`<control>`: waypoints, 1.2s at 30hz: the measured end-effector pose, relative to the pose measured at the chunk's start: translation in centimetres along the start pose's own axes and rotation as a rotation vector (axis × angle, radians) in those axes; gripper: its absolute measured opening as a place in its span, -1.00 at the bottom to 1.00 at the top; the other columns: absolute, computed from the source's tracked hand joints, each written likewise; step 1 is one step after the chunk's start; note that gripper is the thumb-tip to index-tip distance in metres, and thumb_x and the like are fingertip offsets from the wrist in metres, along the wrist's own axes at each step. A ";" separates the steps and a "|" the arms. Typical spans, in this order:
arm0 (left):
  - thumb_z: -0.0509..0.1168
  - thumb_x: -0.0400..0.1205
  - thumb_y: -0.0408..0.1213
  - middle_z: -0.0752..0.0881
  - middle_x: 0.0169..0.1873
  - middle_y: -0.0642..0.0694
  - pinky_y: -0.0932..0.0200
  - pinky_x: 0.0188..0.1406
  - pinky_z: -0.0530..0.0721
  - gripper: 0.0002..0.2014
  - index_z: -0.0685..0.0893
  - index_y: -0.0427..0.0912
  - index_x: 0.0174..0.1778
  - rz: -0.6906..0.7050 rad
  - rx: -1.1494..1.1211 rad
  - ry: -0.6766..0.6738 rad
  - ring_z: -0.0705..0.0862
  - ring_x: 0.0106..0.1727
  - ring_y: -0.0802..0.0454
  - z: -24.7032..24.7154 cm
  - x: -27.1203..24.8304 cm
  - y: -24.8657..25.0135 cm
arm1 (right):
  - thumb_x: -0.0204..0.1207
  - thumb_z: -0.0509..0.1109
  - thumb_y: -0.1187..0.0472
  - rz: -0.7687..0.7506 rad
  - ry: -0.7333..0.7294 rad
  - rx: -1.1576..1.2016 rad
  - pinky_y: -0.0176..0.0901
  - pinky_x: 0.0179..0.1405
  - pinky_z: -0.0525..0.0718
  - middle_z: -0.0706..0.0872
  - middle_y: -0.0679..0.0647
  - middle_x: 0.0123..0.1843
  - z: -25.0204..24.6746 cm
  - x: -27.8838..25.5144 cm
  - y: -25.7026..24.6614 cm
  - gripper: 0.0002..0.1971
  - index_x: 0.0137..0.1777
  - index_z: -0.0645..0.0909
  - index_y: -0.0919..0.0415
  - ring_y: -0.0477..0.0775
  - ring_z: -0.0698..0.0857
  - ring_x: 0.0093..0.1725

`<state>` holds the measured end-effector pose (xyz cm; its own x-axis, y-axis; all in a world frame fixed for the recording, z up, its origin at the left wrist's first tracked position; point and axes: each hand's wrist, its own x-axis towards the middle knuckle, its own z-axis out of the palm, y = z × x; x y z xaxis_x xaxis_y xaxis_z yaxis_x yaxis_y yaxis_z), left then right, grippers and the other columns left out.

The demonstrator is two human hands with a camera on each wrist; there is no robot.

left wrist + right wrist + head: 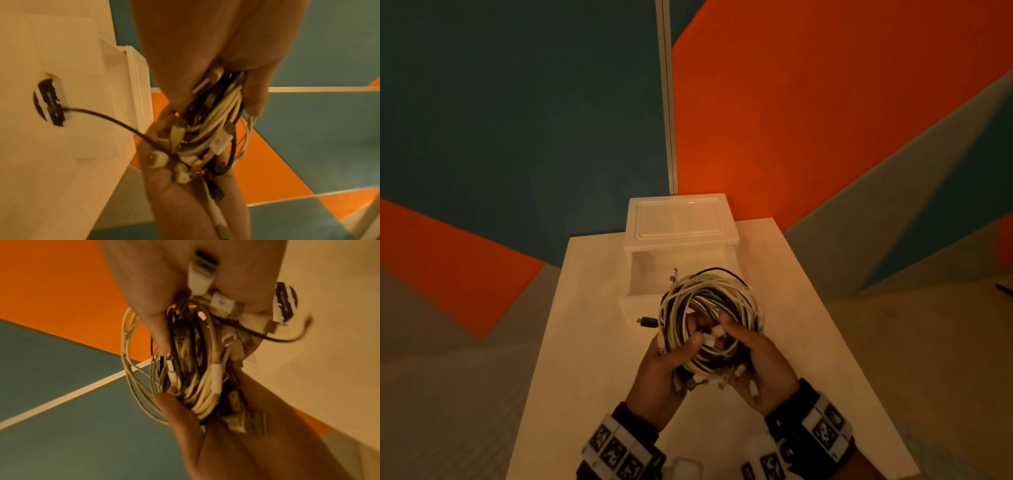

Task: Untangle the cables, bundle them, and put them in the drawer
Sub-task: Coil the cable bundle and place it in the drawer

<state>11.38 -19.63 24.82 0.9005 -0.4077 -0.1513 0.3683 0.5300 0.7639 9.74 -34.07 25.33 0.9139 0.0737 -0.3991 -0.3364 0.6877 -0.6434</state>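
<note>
From the head view, both hands hold the coil of cables (pixel 710 317) above the table (pixel 585 308), just in front of the open drawer (pixel 650 277). The left hand (pixel 664 363) and right hand (pixel 760 363) cup it from below, probably to keep the loops together.

The left wrist view shows plugs (pixel 221 142) bunched between the palms, one black cable (pixel 107 117) trailing loose.

The right wrist view shows fingers (pixel 158 331) curled around the loops.
</note>
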 end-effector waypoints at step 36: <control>0.35 0.58 -0.02 0.69 -0.34 -0.22 0.13 -0.39 0.59 -0.62 0.65 -0.34 -0.25 -0.393 1.003 0.481 0.65 -0.35 -0.08 -13.0 29.4 -1.0 | 0.67 0.17 0.21 0.312 0.298 -0.965 -0.28 -0.19 0.55 0.48 0.23 0.52 -4.1 34.3 -3.3 -0.56 0.52 0.40 0.33 0.24 0.50 0.48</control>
<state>40.52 -22.53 11.43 0.8393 0.0232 -0.5431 0.4862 -0.4788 0.7310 41.29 -36.73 11.05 0.7070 -0.1220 -0.6966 -0.7046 -0.2068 -0.6788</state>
